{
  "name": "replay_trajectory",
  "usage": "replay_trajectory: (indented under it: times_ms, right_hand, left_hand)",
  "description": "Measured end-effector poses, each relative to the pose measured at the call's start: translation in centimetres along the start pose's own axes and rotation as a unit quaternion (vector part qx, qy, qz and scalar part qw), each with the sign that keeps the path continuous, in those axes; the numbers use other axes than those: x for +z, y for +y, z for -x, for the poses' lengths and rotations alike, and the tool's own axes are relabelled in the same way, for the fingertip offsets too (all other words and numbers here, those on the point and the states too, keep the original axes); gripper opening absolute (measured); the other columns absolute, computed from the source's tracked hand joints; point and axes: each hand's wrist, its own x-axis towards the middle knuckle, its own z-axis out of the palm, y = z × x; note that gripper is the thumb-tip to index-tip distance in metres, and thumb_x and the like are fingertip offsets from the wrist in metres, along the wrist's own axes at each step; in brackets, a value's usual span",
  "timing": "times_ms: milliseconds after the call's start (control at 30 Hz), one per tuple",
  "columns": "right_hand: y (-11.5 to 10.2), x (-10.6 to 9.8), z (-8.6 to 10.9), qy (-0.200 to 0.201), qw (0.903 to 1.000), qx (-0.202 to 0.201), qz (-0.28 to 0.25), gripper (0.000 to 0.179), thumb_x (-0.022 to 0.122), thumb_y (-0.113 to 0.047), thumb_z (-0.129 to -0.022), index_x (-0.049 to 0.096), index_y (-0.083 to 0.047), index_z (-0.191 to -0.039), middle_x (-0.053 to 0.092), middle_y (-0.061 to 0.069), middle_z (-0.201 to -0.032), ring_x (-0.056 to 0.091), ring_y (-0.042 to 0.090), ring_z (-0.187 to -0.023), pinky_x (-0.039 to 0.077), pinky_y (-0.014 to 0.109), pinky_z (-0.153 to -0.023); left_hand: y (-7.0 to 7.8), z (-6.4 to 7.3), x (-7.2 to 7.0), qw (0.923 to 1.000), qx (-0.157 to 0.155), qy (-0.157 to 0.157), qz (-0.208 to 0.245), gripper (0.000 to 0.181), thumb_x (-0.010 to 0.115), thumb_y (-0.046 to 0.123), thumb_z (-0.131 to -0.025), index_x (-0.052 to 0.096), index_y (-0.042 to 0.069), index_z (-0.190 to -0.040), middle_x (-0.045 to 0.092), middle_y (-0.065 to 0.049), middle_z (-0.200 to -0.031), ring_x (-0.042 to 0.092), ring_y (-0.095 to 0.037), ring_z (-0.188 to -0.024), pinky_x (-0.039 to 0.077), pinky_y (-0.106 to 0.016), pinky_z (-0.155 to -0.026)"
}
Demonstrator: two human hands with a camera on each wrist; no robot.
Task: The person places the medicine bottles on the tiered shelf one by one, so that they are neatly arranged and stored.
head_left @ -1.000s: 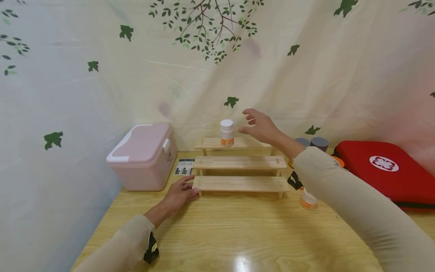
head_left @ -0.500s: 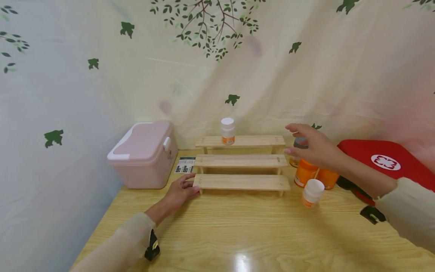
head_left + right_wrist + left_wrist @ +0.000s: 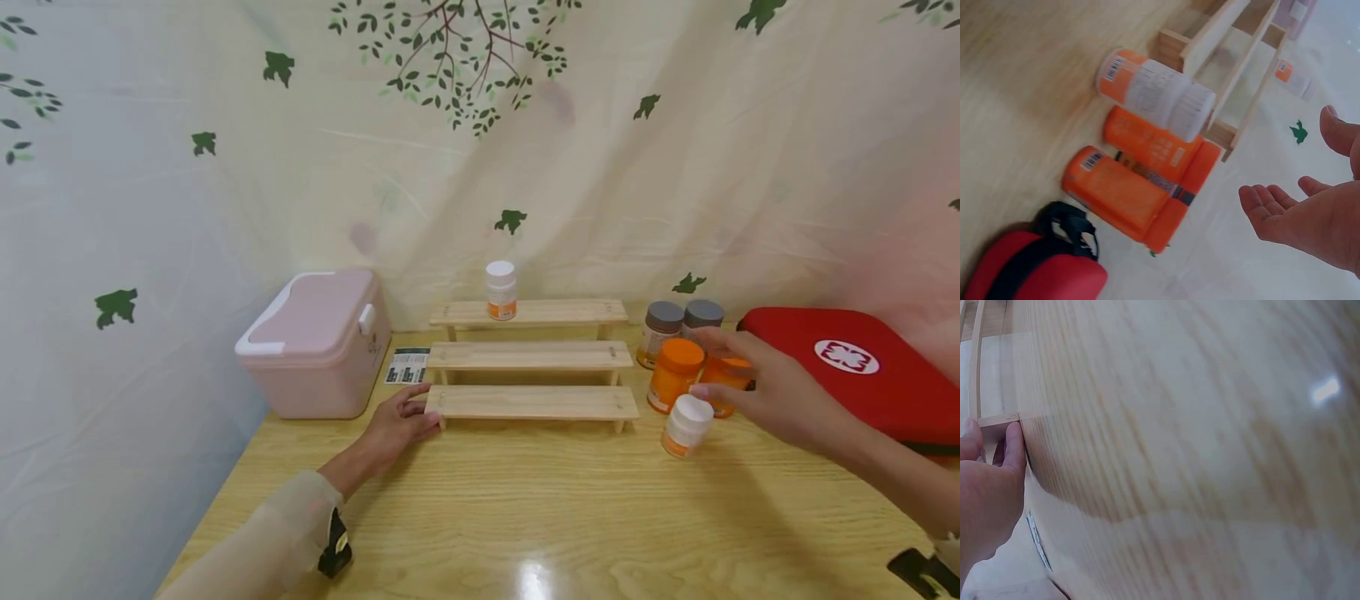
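Note:
My left hand [image 3: 396, 423] holds the left end of the lowest step of a three-step wooden rack [image 3: 531, 356], thumb in front and fingers behind; the left wrist view shows the fingers [image 3: 1015, 450] at that end. A white pill bottle [image 3: 502, 292] with an orange label stands on the top step. At the rack's right, my right hand [image 3: 780, 400] hovers with spread, bent fingers and nothing in them. Close to its thumb stands a second white pill bottle [image 3: 687, 423], in front of two orange bottles [image 3: 1122, 192]. My right hand partly covers the rear orange bottle in the head view.
Two grey-capped bottles [image 3: 663, 321] stand behind the orange ones. A red first-aid case [image 3: 900, 392] lies at far right. On the left sits a pink box [image 3: 322, 333] with a lid, and a printed sheet [image 3: 407, 367] lies between it and the rack. A patterned curtain hangs behind.
My right hand has moved from beside the top-step bottle to the right and down, over to the bottles beside the rack. The left hand has stayed on the rack's end.

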Motion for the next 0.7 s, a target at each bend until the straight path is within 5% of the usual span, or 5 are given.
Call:
replay_trajectory:
  times_ms: [200,700]
  right_hand:
    - [1.8,0.9,1.3,0.004,0.9998,0.021,-0.007,0.071,0.077,-0.027,-0.083,0.044,-0.001,-0.14,0.05,0.022,-0.132,0.052,0.041,-0.109,0.048,0.008,-0.074]
    - [4.7,3.3,2.4,-0.031,0.9928,0.088,-0.075,0.065,0.071,-0.023,-0.088,0.043,0.005,-0.139,0.052,0.028,-0.129,0.054,0.042,-0.109,0.052,0.013,-0.073]
  left_hand:
    - [0.1,0.1,0.1,1.0,-0.001,0.002,-0.004,0.056,0.054,-0.01,-0.093,0.034,-0.003,-0.145,0.056,-0.028,-0.119,0.065,-0.023,-0.094,0.054,-0.041,-0.093]
    - [0.3,0.2,0.0,1.0,-0.002,-0.003,-0.005,0.057,0.054,-0.009,-0.093,0.032,-0.003,-0.146,0.055,-0.029,-0.12,0.065,-0.024,-0.096,0.054,-0.039,-0.092]
